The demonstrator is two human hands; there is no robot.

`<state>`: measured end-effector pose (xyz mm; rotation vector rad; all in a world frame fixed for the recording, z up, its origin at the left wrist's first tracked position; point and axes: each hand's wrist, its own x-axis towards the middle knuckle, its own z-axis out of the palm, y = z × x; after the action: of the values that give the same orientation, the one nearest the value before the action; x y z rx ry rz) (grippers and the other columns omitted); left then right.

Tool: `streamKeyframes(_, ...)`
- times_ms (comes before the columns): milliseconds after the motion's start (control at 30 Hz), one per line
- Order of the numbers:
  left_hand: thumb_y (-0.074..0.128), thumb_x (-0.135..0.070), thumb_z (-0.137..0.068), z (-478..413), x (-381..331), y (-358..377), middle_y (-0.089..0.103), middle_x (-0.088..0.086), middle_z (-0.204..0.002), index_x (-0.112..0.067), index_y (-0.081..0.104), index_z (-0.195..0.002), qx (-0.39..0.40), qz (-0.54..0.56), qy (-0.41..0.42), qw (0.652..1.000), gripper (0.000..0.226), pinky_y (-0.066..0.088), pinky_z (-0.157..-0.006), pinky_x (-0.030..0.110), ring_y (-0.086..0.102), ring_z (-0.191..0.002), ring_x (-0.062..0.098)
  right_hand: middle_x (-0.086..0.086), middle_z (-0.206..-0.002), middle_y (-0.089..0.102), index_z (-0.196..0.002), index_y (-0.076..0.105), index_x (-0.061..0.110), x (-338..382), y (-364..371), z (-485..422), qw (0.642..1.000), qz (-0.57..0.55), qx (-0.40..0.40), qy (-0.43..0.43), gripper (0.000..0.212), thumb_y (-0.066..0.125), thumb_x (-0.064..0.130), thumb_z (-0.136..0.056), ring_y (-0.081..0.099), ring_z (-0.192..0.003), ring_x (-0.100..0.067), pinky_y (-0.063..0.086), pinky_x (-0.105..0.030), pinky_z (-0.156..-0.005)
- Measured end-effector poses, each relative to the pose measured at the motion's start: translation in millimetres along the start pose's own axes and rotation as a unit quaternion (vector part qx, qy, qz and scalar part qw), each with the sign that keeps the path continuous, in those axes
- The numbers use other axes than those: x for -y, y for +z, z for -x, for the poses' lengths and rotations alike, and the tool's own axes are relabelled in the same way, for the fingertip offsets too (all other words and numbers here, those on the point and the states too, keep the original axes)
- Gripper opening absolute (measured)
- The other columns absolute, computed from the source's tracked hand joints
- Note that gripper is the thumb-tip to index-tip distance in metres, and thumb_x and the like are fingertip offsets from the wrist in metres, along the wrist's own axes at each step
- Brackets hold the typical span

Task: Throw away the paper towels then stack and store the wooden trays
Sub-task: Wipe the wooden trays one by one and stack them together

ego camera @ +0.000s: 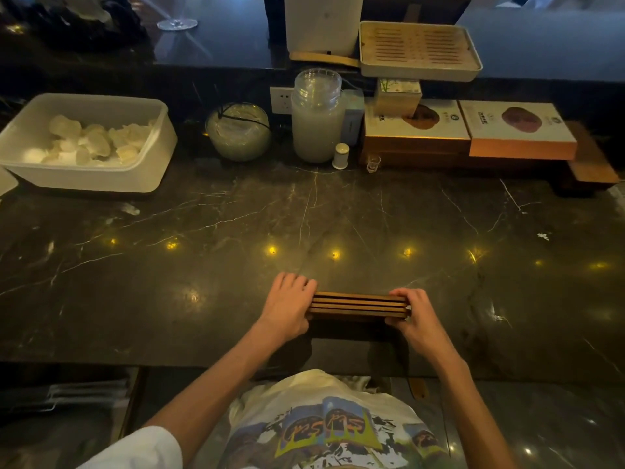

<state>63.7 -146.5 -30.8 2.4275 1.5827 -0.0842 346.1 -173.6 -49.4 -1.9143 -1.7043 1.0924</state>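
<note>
**Two hands hold a stack of wooden trays at the near edge of the counter**

A person stands at a dark stone counter (338, 214). Both hands grip a stack of wooden trays (360, 304), which is turned so we see the thin edges. The stack sits close to the near edge of the counter, about in the middle.

The left hand (287, 309) is wrapped around the left end of the stack, fingers curled over the top. The right hand (411, 316) holds the right end the same way. Both hands are closed tight on the trays.

At the far left corner sits a white tub (142, 170) with crumpled paper towels (91, 140) inside it. Along the far edge stand a tall glass jar (316, 130), a round glass bowl (238, 133) and some flat boxes (473, 130). A slatted tray (419, 50) rests higher up, behind the boxes.
</note>
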Motion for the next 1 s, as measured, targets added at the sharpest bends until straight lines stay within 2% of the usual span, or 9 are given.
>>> streamKeyframes(100, 0.066, -0.033, -0.077, -3, -5, 3, 0.053, -0.002, -0.124, -0.021, 0.046, -0.123, -0.016, 0.004, 0.010, 1.000, 0.052, 0.038, -0.096, 0.035, 0.048, -0.115, 0.020, 0.003, -0.135, 0.037, -0.138, 0.036, 0.029, 13, 7, -1, 0.983, 0.181, -0.005, 0.001, 0.074, 0.076, 0.042, -0.077, 0.036, -0.135, -0.023, 0.033, -0.038, -0.111)
streamKeyframes(167, 0.065, -0.035, -0.077, -2, -1, 5, 0.054, -0.003, -0.121, -0.022, 0.047, -0.120, -0.025, 0.011, 0.024, 0.999, 0.048, 0.039, -0.090, 0.032, 0.049, -0.111, 0.017, 0.001, -0.152, 0.020, -0.152, 0.014, 0.026, 32, 25, 2, 0.955, 0.286, -0.036, -0.065, 0.100, 0.065, 0.065, -0.075, 0.012, -0.148, -0.028, 0.007, -0.050, -0.120)
streamKeyframes(267, 0.064, -0.039, -0.077, -1, 6, 8, 0.055, -0.002, -0.116, -0.022, 0.049, -0.116, -0.032, -0.005, 0.049, 0.998, 0.045, 0.041, -0.085, 0.032, 0.051, -0.106, 0.018, -0.002, -0.163, 0.008, -0.155, -0.002, 0.020, 63, 66, 5, 0.930, 0.336, -0.048, -0.140, 0.112, 0.059, 0.070, -0.075, -0.004, -0.150, -0.029, -0.006, -0.056, -0.118)
streamKeyframes(367, 0.063, -0.041, -0.074, -3, 10, 8, 0.056, -0.001, -0.110, -0.021, 0.050, -0.112, -0.031, -0.020, 0.063, 0.997, 0.045, 0.043, -0.080, 0.034, 0.053, -0.102, 0.020, -0.005, -0.158, 0.030, -0.155, 0.013, 0.017, 79, 85, 4, 0.914, 0.365, -0.071, -0.160, 0.102, 0.066, 0.057, -0.078, 0.017, -0.149, -0.029, 0.004, -0.058, -0.119)
streamKeyframes(500, 0.064, -0.042, -0.069, -9, 12, 6, 0.059, -0.001, -0.106, -0.021, 0.053, -0.106, -0.040, -0.003, 0.055, 0.998, 0.044, 0.044, -0.075, 0.035, 0.055, -0.099, 0.021, -0.002, -0.140, 0.052, -0.150, 0.029, 0.020, 63, 66, -1, 0.913, 0.353, -0.104, -0.178, 0.088, 0.070, 0.049, -0.078, 0.042, -0.136, -0.023, 0.024, -0.045, -0.118)
streamKeyframes(600, 0.065, -0.044, -0.069, -13, 15, 8, 0.058, -0.003, -0.106, -0.022, 0.053, -0.107, -0.053, 0.016, 0.055, 0.997, 0.045, 0.041, -0.074, 0.032, 0.055, -0.098, 0.019, 0.003, -0.129, 0.059, -0.139, 0.048, 0.023, 38, 35, -4, 0.943, 0.291, -0.110, -0.119, 0.079, 0.074, 0.056, -0.072, 0.050, -0.125, -0.019, 0.039, -0.039, -0.108)
streamKeyframes(767, 0.067, -0.046, -0.075, -14, 23, 14, 0.059, -0.004, -0.110, -0.024, 0.051, -0.112, -0.068, 0.045, 0.087, 0.993, 0.047, 0.046, -0.081, 0.032, 0.054, -0.101, 0.016, 0.007, -0.111, 0.057, -0.116, 0.060, 0.025, 15, 16, -6, 0.993, 0.034, -0.045, -0.099, 0.053, 0.085, 0.028, -0.070, 0.054, -0.103, -0.007, 0.050, -0.027, -0.089)
streamKeyframes(900, 0.072, -0.049, -0.076, -7, 30, 20, 0.061, -0.003, -0.112, -0.022, 0.053, -0.119, -0.110, 0.125, 0.083, 0.983, 0.054, 0.050, -0.081, 0.030, 0.054, -0.098, 0.012, 0.001, -0.105, 0.066, -0.110, 0.056, 0.022, 2, 14, -4, 0.983, -0.178, -0.023, -0.039, 0.056, 0.088, 0.012, -0.064, 0.066, -0.097, -0.008, 0.057, -0.028, -0.084)
streamKeyframes(1000, 0.078, -0.047, -0.072, 8, 25, 35, 0.056, -0.007, -0.108, -0.021, 0.051, -0.118, -0.164, 0.231, 0.030, 0.958, 0.059, 0.047, -0.078, 0.020, 0.050, -0.094, 0.008, -0.004, -0.103, 0.068, -0.110, 0.056, 0.017, -2, 18, 0, 0.973, -0.226, -0.029, -0.026, 0.058, 0.089, 0.006, -0.062, 0.069, -0.095, -0.015, 0.057, -0.031, -0.083)
